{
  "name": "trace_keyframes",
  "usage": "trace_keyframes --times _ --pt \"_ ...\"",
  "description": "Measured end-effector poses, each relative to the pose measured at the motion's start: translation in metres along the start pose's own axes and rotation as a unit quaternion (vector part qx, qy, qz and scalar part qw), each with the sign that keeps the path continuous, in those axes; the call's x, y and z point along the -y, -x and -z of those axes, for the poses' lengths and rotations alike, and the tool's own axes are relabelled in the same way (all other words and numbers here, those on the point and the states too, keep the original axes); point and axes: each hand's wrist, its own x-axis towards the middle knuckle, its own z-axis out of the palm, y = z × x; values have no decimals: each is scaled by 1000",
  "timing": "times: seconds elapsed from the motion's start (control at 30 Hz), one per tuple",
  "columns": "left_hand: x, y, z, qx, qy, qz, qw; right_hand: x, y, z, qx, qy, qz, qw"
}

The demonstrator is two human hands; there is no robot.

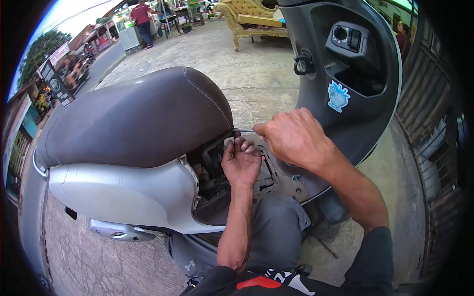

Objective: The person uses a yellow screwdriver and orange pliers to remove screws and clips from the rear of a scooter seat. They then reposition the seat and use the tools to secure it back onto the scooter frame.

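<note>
A scooter with a dark brown seat [133, 116] and a silver side panel [128, 195] stands in front of me. My right hand [296, 138] is closed round a screwdriver [244, 130]; its thin shaft points left at the seat's front lower corner, and its handle is hidden in my fist. Just below that shaft, palm up, my left hand [242, 163] has its fingers curled at the same corner. Whatever its fingertips hold is too small to tell. Under the seat's front, an open cavity [210, 167] shows dark parts inside the scooter's body.
The dark front shield [345, 74], with a bag hook [303, 64] and a blue sticker [338, 96], rises at the right. A gold sofa [254, 22] stands beyond on the concrete. A person in a red shirt [141, 17] is far left. Corrugated sheeting borders the right side.
</note>
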Motion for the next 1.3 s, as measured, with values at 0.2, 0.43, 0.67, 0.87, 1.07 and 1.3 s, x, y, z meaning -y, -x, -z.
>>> trace_keyframes --times 0.2,0.43,0.67,0.87,1.07,1.3 --pt "-5 0 -6 1 34 14 999 16 -7 16 36 -3 8 999" --pt "-3 -11 13 -38 -49 -51 997 57 0 -1 -53 -29 -11 998" --pt "-1 -18 14 22 -32 -20 999 93 17 -15 -38 -99 -165 981" --pt "-13 -24 16 122 80 108 983 118 19 -28 -18 -240 -264 934" --pt "-20 -34 31 75 51 33 995 126 20 -57 33 -413 -323 851" --pt "-17 -18 19 36 -111 22 993 150 18 -82 -92 -716 -427 544"
